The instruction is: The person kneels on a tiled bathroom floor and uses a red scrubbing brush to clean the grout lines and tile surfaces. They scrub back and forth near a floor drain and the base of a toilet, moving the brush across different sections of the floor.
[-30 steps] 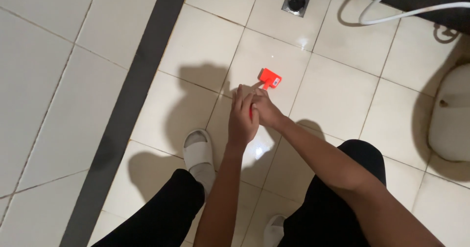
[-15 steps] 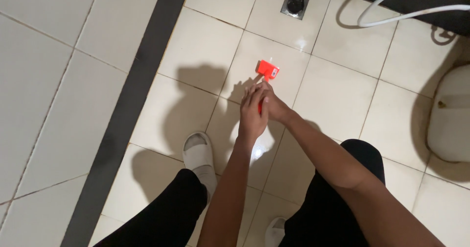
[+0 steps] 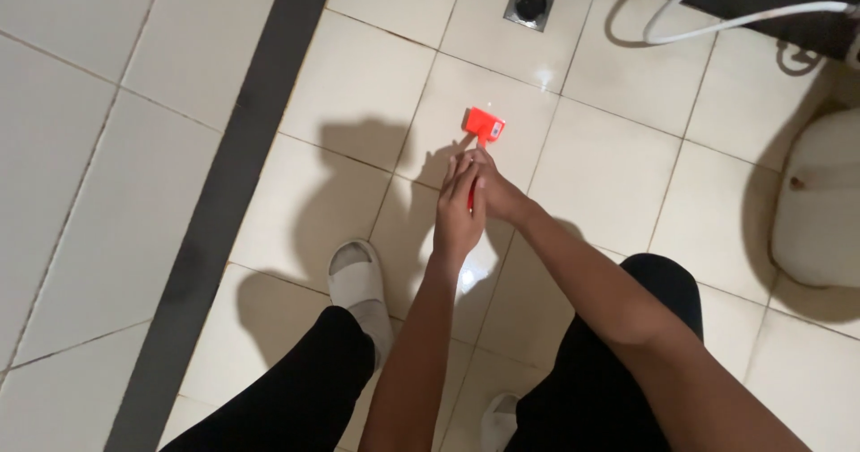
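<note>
Both of my hands meet in the middle of the head view, above a tiled floor. My left hand (image 3: 457,215) and my right hand (image 3: 497,192) are clasped together around the thin red handle of a small red tool (image 3: 484,128). Its flat rectangular red head sticks out beyond my fingertips, pointing away from me. The handle is mostly hidden inside my hands. My legs in black trousers and pale slippers (image 3: 356,282) show below.
The floor is cream tiles with a dark tile strip (image 3: 228,210) running along the left. A square metal floor drain (image 3: 529,4) sits at the top. A white hose (image 3: 717,22) curls at the top right, and a white ceramic fixture (image 3: 820,201) stands at the right edge.
My hands and the red tool have shifted slightly, with the left hand closing more over the right hand and the handle.
</note>
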